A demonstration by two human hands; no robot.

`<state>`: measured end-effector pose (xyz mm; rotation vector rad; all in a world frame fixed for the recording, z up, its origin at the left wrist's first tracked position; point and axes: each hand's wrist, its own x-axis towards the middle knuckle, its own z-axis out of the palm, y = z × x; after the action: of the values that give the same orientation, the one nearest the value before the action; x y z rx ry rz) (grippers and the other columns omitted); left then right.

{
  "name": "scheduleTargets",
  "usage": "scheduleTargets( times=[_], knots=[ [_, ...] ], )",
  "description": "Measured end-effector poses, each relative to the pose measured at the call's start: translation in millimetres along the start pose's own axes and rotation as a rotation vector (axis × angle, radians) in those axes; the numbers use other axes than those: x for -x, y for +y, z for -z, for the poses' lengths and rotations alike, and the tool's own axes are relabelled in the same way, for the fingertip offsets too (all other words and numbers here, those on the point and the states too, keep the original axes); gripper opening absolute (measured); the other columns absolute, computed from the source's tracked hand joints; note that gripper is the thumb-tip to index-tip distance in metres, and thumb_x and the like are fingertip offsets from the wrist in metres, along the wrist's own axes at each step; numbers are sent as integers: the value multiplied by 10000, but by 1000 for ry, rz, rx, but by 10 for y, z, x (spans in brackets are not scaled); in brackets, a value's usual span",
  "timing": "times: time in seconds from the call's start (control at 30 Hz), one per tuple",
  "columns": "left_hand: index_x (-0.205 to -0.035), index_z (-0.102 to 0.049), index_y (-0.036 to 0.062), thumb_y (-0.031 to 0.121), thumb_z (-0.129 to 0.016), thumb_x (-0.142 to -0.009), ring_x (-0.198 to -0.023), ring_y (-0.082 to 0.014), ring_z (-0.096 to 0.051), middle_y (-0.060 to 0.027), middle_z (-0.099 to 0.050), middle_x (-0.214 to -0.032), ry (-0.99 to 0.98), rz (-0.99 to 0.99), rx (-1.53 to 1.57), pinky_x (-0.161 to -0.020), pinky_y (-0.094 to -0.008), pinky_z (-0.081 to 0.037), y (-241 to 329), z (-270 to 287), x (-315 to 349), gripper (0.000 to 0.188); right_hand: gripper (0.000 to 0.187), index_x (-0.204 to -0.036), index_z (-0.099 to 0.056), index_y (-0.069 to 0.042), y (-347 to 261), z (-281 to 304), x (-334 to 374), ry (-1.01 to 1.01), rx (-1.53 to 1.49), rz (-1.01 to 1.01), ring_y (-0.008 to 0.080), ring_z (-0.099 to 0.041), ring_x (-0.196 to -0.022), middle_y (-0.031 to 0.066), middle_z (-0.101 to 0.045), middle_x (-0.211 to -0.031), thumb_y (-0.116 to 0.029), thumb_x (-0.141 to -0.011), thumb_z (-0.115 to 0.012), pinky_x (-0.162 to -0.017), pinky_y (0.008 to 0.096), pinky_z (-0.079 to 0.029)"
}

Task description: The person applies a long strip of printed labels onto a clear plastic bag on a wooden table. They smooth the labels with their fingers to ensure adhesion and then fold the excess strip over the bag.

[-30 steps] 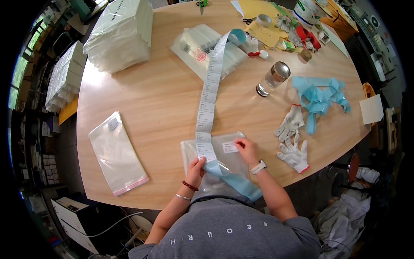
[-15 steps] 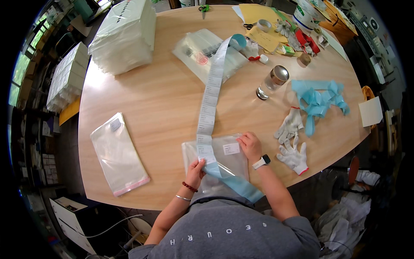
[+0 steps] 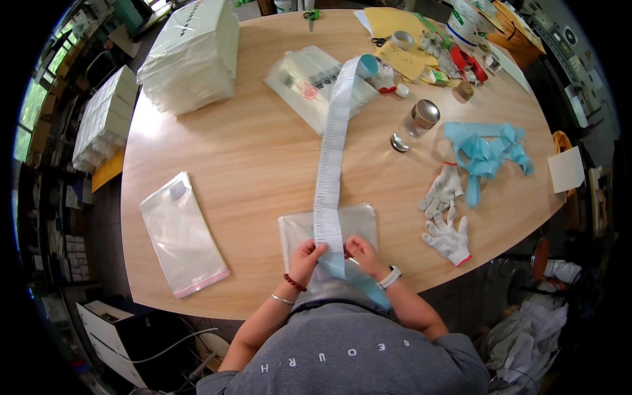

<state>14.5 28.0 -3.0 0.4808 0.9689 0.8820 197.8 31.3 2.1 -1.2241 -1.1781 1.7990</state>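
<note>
A long strip of white labels [image 3: 334, 141] on blue backing runs from its roll [image 3: 368, 66] down the table towards me. My left hand [image 3: 305, 260] pinches the strip's left edge near its lower end. Curled closed at the right edge of the strip, my right hand [image 3: 366, 255] has its fingertips against or just beside it; what they hold is too small to make out. Bare blue backing [image 3: 334, 264] hangs from the strip below my fingers. Beneath both hands lies a clear plastic bag [image 3: 361, 220], partly covered by the strip.
Left of me lies a stack of clear bags [image 3: 187, 237] with a label on top. White gloves [image 3: 449, 240], crumpled blue backing [image 3: 487, 155] and a glass bottle [image 3: 416, 125] are on the right. A further bag pack [image 3: 299, 82] and a tall bag stack [image 3: 191, 59] stand farther back.
My right hand has moved left from the bag's right side to the strip. The strip's lower part has shifted right. The label seen on the bag's upper right no longer shows there.
</note>
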Motion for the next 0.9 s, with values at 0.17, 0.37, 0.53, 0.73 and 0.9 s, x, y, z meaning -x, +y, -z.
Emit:
scheduleTargets(
  times=[0.17,0.37,0.53,0.73,0.9],
  knots=[
    [-955,-572,42,203,-543,-847,-765,-65,-540,-6,-602,-864,-36,25,-5,-690,-211,-423,67,-84,-20,196,226,-990,-539,-28,-206,-48,-13,112,293,222,148,-576,-665,77,-588,-772,-46,-772,-597,-601,262,-470],
    [-984,-552,41,228,-484,-876,-829,-116,-571,-29,-598,-917,-16,160,40,-721,-262,-464,136,-65,-145,226,227,-941,-611,-70,-354,-58,59,81,656,364,230,-575,-726,107,-588,-824,-62,-714,-628,-685,304,-465],
    [-1010,-535,45,213,-493,-872,-855,-123,-567,-36,-591,-951,127,104,130,-734,-272,-468,-169,120,-206,221,227,-875,-649,-102,-445,-141,223,172,831,672,259,-501,-942,110,-542,-1026,-56,-653,-647,-802,338,-411],
    [-1007,-538,54,195,-516,-862,-860,-129,-566,-31,-592,-945,113,36,263,-751,-285,-469,8,87,-74,204,131,-847,-626,-32,-350,230,151,384,325,184,167,-565,-719,102,-605,-831,-22,-717,-608,-643,269,-450],
    [-991,-560,52,182,-524,-860,-811,-95,-564,-13,-600,-901,112,42,245,-703,-236,-458,-46,127,-49,188,101,-847,-610,-1,-179,475,-234,445,427,205,129,-564,-616,90,-606,-715,-53,-763,-590,-566,242,-445]
  ],
)
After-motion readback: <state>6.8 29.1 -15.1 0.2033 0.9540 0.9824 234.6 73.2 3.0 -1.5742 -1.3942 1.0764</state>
